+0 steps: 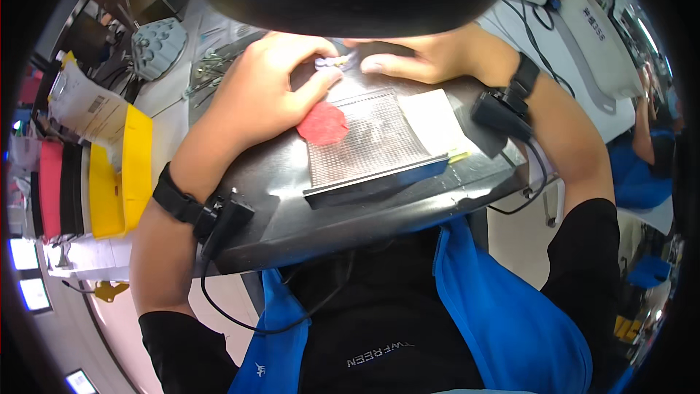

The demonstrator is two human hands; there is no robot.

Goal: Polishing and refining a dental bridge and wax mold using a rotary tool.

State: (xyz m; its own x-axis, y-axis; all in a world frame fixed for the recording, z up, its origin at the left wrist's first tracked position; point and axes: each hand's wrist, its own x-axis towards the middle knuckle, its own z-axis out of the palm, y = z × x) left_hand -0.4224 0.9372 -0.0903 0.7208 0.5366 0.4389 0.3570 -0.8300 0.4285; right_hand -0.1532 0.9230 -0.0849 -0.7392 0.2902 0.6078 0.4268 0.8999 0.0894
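Note:
Between the thumb and fingers of my left hand (273, 76) is a small pale lavender piece (332, 63) with yellowish spots, too small to name more closely. My right hand (445, 55) is bent in toward this piece from the other side, thumb stretched toward it. A black rounded shape at the top hides part of the right fingers, and what they hold is blurred. Just below my left hand a red crumpled round lump (323, 124) lies on the corner of a perforated metal tray (372, 149). A pale yellowish pad (434, 120) lies along the tray's right side.
The metal worktop (273, 226) ends close to my body. Several thin metal tools (211, 69) and a grey holder with round hollows (158, 47) are at the far left. A yellow bin (135, 175) stands left; a pale machine (598, 40) and cables are right. Wired devices are strapped to both wrists.

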